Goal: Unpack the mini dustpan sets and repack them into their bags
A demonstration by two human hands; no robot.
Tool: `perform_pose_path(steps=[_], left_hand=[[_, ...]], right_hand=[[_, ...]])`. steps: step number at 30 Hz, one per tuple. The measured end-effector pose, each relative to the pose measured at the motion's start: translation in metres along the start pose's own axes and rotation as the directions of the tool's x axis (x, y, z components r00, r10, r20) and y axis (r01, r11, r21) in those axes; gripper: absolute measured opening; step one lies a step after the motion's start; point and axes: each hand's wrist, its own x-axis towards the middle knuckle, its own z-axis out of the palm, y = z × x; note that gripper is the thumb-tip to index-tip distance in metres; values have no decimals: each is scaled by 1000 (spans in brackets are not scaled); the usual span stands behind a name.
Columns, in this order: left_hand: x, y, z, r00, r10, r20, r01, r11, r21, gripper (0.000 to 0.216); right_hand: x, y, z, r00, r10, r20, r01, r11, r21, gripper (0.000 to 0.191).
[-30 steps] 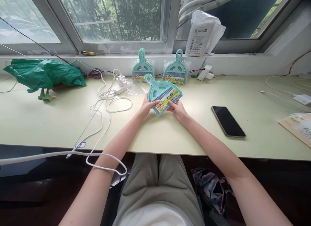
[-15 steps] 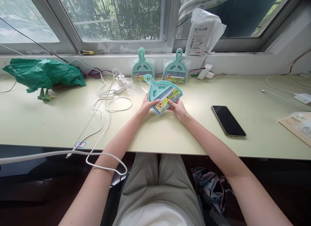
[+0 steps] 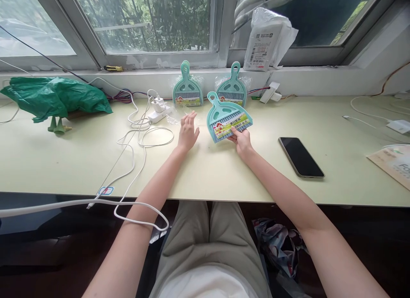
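A mint-green dustpan and brush set (image 3: 229, 114) with a printed label is tilted above the desk. My right hand (image 3: 241, 140) grips its lower edge, thumb on the label. My left hand (image 3: 188, 133) is apart from it, to its left, holding nothing, with its fingers extended towards the window. Crumpled clear plastic (image 3: 173, 119) lies just beyond the left hand. Against the sill lean two groups of similar sets in clear wrap: the left wrapped dustpans (image 3: 187, 86) and the right wrapped dustpans (image 3: 235, 78), the latter partly hidden by the held set.
White cables (image 3: 141, 135) and a power strip (image 3: 159, 112) lie on the left of the desk (image 3: 218, 174), beside a green plastic bag (image 3: 60, 97). A phone (image 3: 301, 157) is at the right. A wrapped white package (image 3: 267, 41) and a yellow cutter (image 3: 113, 68) rest on the sill.
My left hand has let go of the dustpan set and moved slightly left. The set, still in my right hand, has shifted right and turned more level.
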Motion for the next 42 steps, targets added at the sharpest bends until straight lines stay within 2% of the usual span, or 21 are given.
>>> perform_pose_path(steps=[3,5,7,9,11,15,20,22,25,28,31,37,42], left_hand=[[0,-9,-6,995,31,98,-45,988,146,60],[1,-19,-7,988,-42,150,10,978,209,54],[0,-27,-6,967,-100,234,37,964,262,38],[0,-30,-6,947,-83,309,-10,958,287,25],[-1,-29,-4,939,-27,344,-81,952,296,22],[-1,-18,-2,942,-3,336,-125,926,357,17],[0,-15,-4,970,-129,204,1,847,531,15],[0,-15,-7,973,-146,177,9,795,607,16],[0,-10,-11,963,-148,223,-54,708,704,29],[-2,-5,-12,937,-202,285,-96,635,766,37],[-3,-2,-12,919,-230,320,-121,608,785,38],[-5,-2,-14,902,-188,389,-224,566,794,50],[-5,2,-13,898,-222,381,-228,505,833,42]], right_hand=[[3,1,-3,1000,-9,-29,9,1000,-4,25],[3,1,-4,999,-11,-44,11,1000,1,26],[4,2,-4,999,-12,-49,12,1000,12,26],[3,2,-4,999,-9,-48,10,1000,13,25],[3,1,-3,999,-5,-45,5,1000,11,24],[3,1,-3,998,9,-58,-7,999,38,18],[2,0,-2,998,22,-53,-20,999,37,20],[2,-1,-1,998,27,-56,-26,999,28,20],[0,-3,0,997,47,-66,-45,999,17,17],[-2,-6,1,995,71,-75,-71,997,8,13],[-3,-9,1,994,92,-67,-92,996,-7,10],[2,-13,-3,986,165,-9,-165,982,-92,11],[9,-21,-9,970,236,53,-221,956,-195,11]])
